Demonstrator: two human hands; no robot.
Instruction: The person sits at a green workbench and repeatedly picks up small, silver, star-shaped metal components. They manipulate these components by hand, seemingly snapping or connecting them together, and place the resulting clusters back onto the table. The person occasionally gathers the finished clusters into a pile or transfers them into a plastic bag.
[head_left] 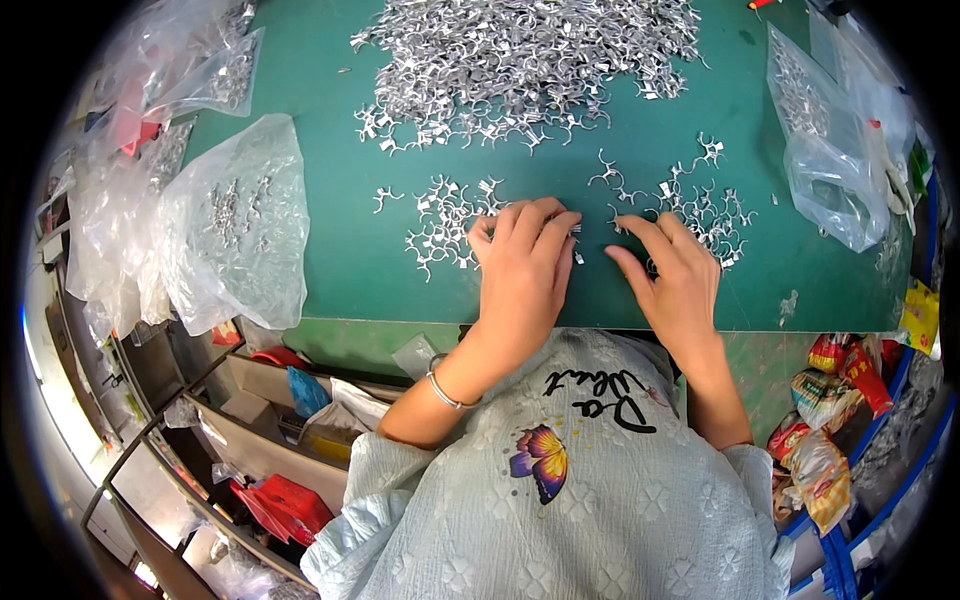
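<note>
Picking clips (520, 75) singly looks best; hooked arms likely snag. Left hand (523, 262) curled beside the left pile (438, 238), can't tell if holding; right hand (682, 278) partly spread at right pile (728, 214); both piles on counter (350, 270).

Upper centre: a broad table (340, 180) with a smooth green top, its near edge running across the middle of the view. Below that edge, at right: a pale green floor (755, 362), mottled in tone. Lower left: a beige storage unit (262, 455) with open compartments, adjoined by slender, dark frame bars (140, 453) that slant toward the rim. Far left: a bright white strip (65, 400), its nature unclear. Right margin: a rack (903, 382) with slanting blue bars. Light falls brightly and fairly evenly over the green tabletop
</note>
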